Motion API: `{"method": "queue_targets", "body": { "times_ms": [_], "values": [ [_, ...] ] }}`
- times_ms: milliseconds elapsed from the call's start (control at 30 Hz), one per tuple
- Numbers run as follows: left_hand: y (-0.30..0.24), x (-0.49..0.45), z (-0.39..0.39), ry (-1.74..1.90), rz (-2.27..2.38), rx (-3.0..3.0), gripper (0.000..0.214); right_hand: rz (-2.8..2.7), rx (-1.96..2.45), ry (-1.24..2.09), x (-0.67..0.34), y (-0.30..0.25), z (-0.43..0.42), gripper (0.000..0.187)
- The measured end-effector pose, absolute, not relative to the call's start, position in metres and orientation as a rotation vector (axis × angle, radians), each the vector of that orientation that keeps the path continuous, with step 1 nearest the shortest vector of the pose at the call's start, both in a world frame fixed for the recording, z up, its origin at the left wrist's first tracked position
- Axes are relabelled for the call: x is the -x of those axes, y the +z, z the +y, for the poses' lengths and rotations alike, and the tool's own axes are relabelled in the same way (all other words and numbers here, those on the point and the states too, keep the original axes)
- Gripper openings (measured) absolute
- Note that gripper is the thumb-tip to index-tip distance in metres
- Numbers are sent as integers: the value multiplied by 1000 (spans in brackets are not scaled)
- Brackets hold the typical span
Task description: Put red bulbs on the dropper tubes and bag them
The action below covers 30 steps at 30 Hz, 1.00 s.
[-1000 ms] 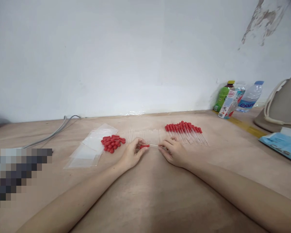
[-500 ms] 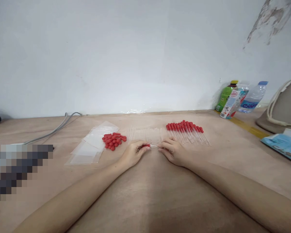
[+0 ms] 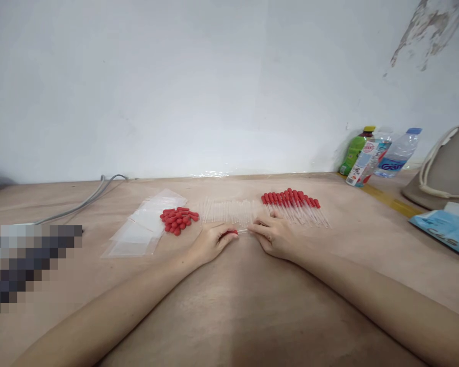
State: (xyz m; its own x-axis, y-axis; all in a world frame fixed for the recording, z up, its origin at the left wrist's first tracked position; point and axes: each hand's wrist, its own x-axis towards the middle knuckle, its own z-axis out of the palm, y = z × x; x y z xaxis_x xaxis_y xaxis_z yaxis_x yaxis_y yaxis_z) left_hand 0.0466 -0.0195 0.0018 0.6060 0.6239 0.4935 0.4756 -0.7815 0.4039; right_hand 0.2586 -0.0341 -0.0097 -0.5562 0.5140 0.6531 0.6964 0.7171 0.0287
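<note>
My left hand (image 3: 211, 239) pinches a small red rubber bulb (image 3: 232, 232). My right hand (image 3: 272, 235) pinches the clear glass tube (image 3: 243, 231) that meets that bulb; the two hands are close together on the wooden table (image 3: 229, 306). Just behind them lies a row of bare clear tubes (image 3: 227, 211). Left of that is a heap of loose red bulbs (image 3: 178, 219). To the right lie several finished droppers with red bulbs (image 3: 292, 203).
Flat clear plastic bags (image 3: 141, 229) lie left of the bulbs. A grey cable (image 3: 84, 202) runs along the back left. Bottles (image 3: 371, 153) stand by the wall at right, with a beige bag (image 3: 447, 168) and a blue packet (image 3: 443, 229) nearby.
The hands have pressed closer together, so less of the red bulb shows between them. The view has shifted slightly.
</note>
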Motion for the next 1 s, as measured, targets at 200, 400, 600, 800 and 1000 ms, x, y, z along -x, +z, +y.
{"method": "queue_targets", "body": {
  "times_ms": [200, 400, 600, 800, 1000],
  "values": [
    [-2, -46, -18, 909, 846, -2678, 20, -2287, 897, -340, -254, -12, -36, 24],
    [-1, -46, -19, 869, 795, -2739, 19, -2291, 921, -368, -250, -12, -38, 24],
    [-2, -45, -18, 916, 796, -2784, 20, -2267, 839, -291, -243, -12, -37, 20],
    [-4, -45, -16, 911, 775, -2807, 20, -2266, 863, -250, -238, -14, -36, 22],
    [-6, -43, -13, 898, 816, -2849, 19, -2285, 944, -254, -235, -10, -38, 24]
  ]
}}
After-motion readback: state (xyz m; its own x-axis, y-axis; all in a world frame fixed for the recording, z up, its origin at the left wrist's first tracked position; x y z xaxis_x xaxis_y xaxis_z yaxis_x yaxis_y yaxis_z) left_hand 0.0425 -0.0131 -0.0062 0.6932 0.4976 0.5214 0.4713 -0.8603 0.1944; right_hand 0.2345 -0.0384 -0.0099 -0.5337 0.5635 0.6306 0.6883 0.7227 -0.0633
